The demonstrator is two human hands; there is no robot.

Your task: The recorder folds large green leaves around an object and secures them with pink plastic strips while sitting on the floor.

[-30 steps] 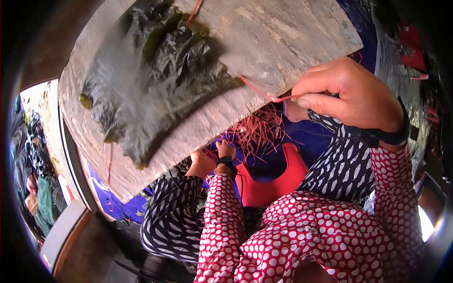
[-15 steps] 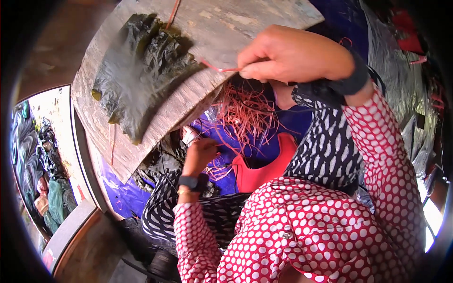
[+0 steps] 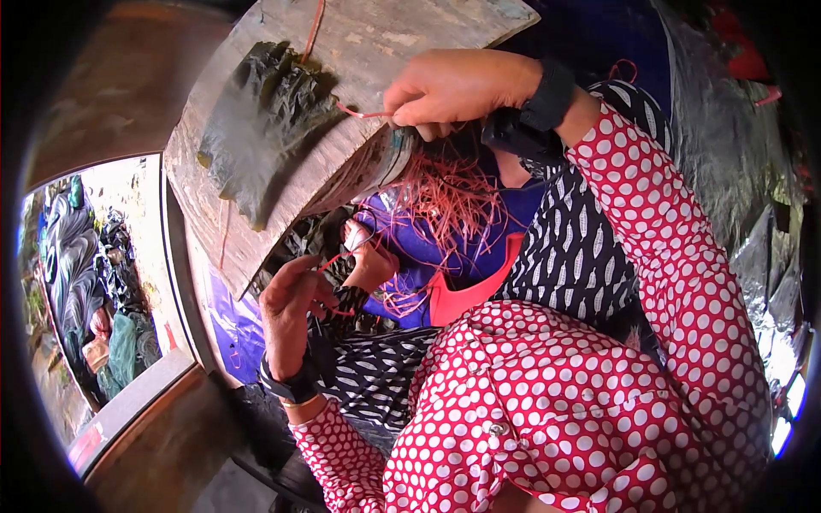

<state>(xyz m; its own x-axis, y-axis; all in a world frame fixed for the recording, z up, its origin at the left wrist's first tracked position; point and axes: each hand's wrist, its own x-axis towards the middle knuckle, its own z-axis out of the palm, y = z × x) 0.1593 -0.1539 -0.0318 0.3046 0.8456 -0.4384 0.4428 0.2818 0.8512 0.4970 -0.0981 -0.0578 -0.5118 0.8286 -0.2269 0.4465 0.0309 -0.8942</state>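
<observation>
A dark green, crinkled sheaf of leaf-like material (image 3: 265, 128) lies on a worn wooden board (image 3: 410, 26). Just to its right, my right hand (image 3: 466, 85) pinches a thin red strand (image 3: 363, 114) that stretches away from the sheaf's edge. Lower down, beside the board's near edge, my left hand (image 3: 291, 303) holds another length of red strand (image 3: 338, 256) between curled fingers. Whether the two lengths are one strand cannot be made out. Both wrists wear black bands.
A tangle of red strands (image 3: 449, 201) sits below the board on blue sheeting (image 3: 522, 205), near a red curved piece (image 3: 470, 291). My bare foot (image 3: 369, 259) rests close to the left hand. Crumpled plastic (image 3: 718, 137) lines the right side. A wooden frame (image 3: 175, 256) stands at left.
My right hand has moved left with its strand. The left hand has shifted left and turned upward, and a red strand now shows in its fingers. The whole view has shifted slightly.
</observation>
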